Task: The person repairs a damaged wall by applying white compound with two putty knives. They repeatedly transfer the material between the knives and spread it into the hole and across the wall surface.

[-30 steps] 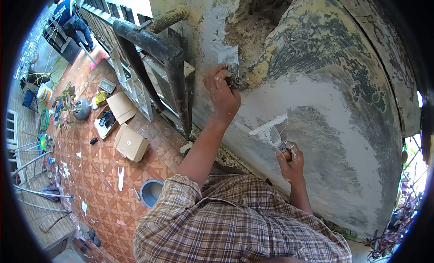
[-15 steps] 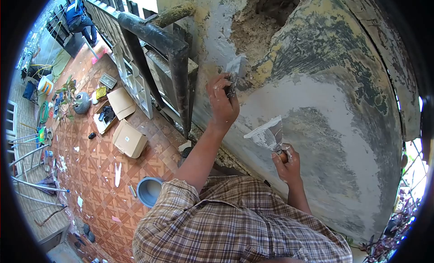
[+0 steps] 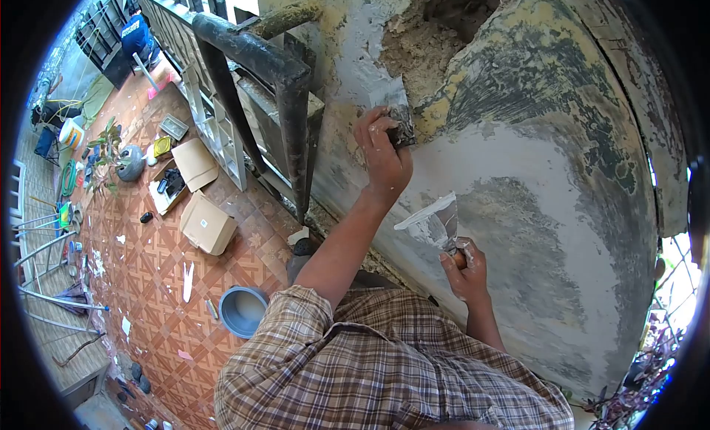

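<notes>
My left hand (image 3: 384,158) is closed around a putty knife (image 3: 390,97), its wide blade pressed to or very near the wall (image 3: 518,160) just below a rough broken hole. White compound smears my fingers and the blade. Lower and to the right, my right hand (image 3: 467,273) grips the wooden handle of a second putty knife (image 3: 435,221). Thick white putty (image 3: 425,217) is heaped along that blade's edge. Broad pale patches of compound cover the wall around dark, stained and yellowed areas.
A black metal railing (image 3: 296,127) stands close left of my left arm, with a metal ladder (image 3: 214,119) beside it. A blue bucket (image 3: 242,312), an opened cardboard box (image 3: 208,223) and scraps lie on the tiled floor (image 3: 155,282). Another person (image 3: 138,38) is at the far upper left.
My left hand and its putty knife have shifted right and slightly down along the wall. My right hand has moved slightly left. The distant person now appears lower and bent over.
</notes>
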The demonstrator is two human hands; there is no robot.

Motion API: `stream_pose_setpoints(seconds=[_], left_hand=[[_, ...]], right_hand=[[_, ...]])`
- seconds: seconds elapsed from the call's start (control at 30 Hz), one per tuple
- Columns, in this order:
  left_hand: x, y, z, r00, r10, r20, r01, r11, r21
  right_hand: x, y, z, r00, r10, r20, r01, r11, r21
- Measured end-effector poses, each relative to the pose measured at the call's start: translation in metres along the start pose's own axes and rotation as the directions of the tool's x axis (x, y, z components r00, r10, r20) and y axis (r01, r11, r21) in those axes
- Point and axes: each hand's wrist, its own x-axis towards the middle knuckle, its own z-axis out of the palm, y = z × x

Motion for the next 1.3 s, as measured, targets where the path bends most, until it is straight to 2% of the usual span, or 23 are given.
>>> stream_pose_setpoints(seconds=[0.07,0.2,0.27,0.4,0.5,0.57,0.6,0.67,0.8,0.97,1.1,1.3], left_hand=[[-0.002,0.006,0.0,0.999,-0.033,-0.005,0.033,0.999,-0.042],[-0.003,0.021,-0.001,0.998,-0.068,0.003,0.068,0.991,-0.117],[0.0,0.035,-0.004,0.987,-0.157,-0.017,0.154,0.979,-0.132],[-0.009,0.028,-0.004,0.995,-0.1,-0.002,0.098,0.981,-0.17],[-0.008,0.023,-0.011,0.996,-0.049,-0.071,0.029,0.967,-0.252],[-0.002,0.015,-0.014,0.986,-0.071,-0.148,0.06,0.995,-0.075],[0.005,0.013,-0.014,0.986,-0.071,-0.147,0.061,0.995,-0.075],[0.02,0.009,-0.012,0.988,-0.054,-0.142,0.073,0.988,0.133],[0.033,0.018,-0.004,0.992,-0.072,-0.099,0.085,0.988,0.132],[0.029,0.041,0.015,0.973,-0.162,-0.162,0.158,0.987,-0.034],[0.028,0.053,0.014,0.976,-0.166,-0.144,0.16,0.986,-0.052],[0.022,0.058,0.011,0.978,-0.163,-0.131,0.137,0.973,-0.185]], right_hand=[[0.0,-0.003,-0.001,0.999,0.042,0.019,-0.042,0.999,0.011],[0.0,0.006,0.0,0.999,0.031,0.012,-0.031,0.999,0.028],[0.001,0.006,0.0,1.0,-0.001,0.008,0.001,1.0,0.001],[0.002,0.003,-0.002,0.998,0.038,0.042,-0.037,0.999,-0.025],[0.003,0.003,-0.001,0.999,-0.033,0.012,0.033,0.999,-0.013],[0.003,0.006,-0.001,0.999,-0.035,0.01,0.035,0.999,0.024],[0.002,0.006,-0.001,0.999,-0.034,0.011,0.034,0.999,0.025],[0.002,0.007,-0.002,1.0,-0.007,0.03,0.007,1.0,0.006],[0.002,0.008,-0.002,0.999,-0.025,0.025,0.025,1.0,0.003],[0.005,0.006,-0.001,0.999,-0.022,0.036,0.022,1.0,-0.003],[0.008,0.003,-0.002,0.998,-0.06,0.029,0.06,0.998,-0.001],[0.01,0.007,-0.002,0.998,-0.031,0.057,0.034,0.998,-0.045]])
